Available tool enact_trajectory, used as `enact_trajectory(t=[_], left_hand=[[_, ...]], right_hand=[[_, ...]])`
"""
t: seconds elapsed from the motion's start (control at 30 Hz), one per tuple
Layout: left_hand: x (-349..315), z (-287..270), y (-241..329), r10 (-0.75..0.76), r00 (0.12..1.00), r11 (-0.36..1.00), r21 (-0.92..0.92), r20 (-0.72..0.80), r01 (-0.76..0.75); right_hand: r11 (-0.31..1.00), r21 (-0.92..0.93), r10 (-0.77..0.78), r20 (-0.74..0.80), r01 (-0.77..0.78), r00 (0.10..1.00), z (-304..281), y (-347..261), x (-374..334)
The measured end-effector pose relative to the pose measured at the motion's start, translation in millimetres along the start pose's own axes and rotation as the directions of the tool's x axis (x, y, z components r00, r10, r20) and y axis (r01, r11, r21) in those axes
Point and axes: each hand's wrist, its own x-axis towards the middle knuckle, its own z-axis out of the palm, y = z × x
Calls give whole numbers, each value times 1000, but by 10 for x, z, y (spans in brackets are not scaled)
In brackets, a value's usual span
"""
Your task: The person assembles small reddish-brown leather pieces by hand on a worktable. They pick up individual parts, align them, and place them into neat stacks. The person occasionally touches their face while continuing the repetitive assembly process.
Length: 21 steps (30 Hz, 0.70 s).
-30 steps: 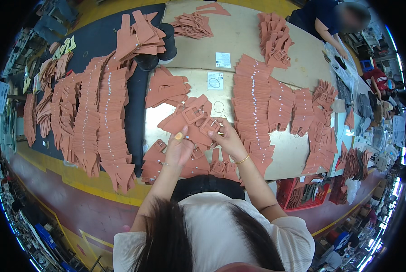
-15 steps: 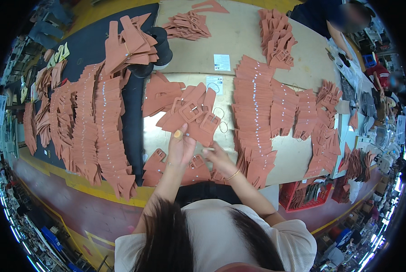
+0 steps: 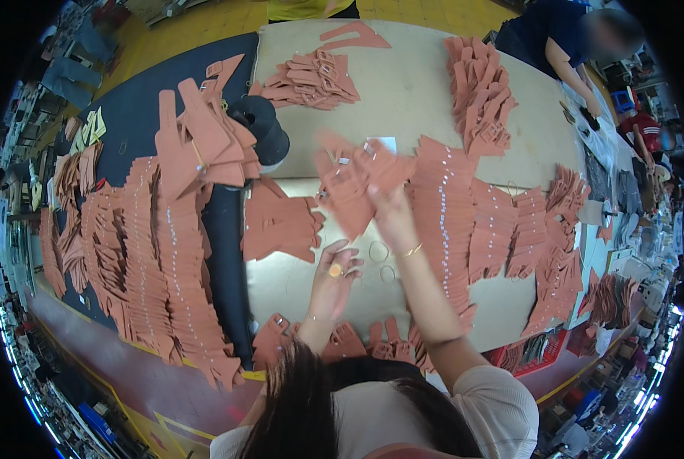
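Observation:
My right hand grips a small bunch of terracotta buckled leather-like pieces above the middle of the table. The bunch is tilted and smeared by motion. Lower and to its left, my left hand is open and holds nothing, fingers loosely curled and apart; a yellow patch covers its thumb. Left of the bunch lies a pile of flat terracotta pieces. Two thin loops rest on the table just below my right hand. More buckled pieces lie near the front edge, partly behind my left forearm.
Long overlapping rows of terracotta pieces cover the left side, with others on the right. A stack leans by a black spool. Further piles lie at the back. A person works at the far right corner. A red crate stands below the edge.
The buckled bunch has moved up and away from me. My left hand has let go of it and sits lower; my right hand now carries it. A person in yellow has come into view behind the table.

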Motion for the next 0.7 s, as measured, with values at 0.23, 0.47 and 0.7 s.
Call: enact_trajectory(t=[0.23,0.47,0.7], left_hand=[[53,-710,36,-38,971,955,279,-238,106],[-169,-1628,53,-180,931,917,288,-318,276],[-584,-1545,98,86,929,982,189,-361,-18]], right_hand=[[979,202,-10,177,-27,984,-619,-339,2433],[157,-983,-125,-113,-93,986,-816,483,3705],[187,-982,-264,-79,-29,961,-577,449,3332]])
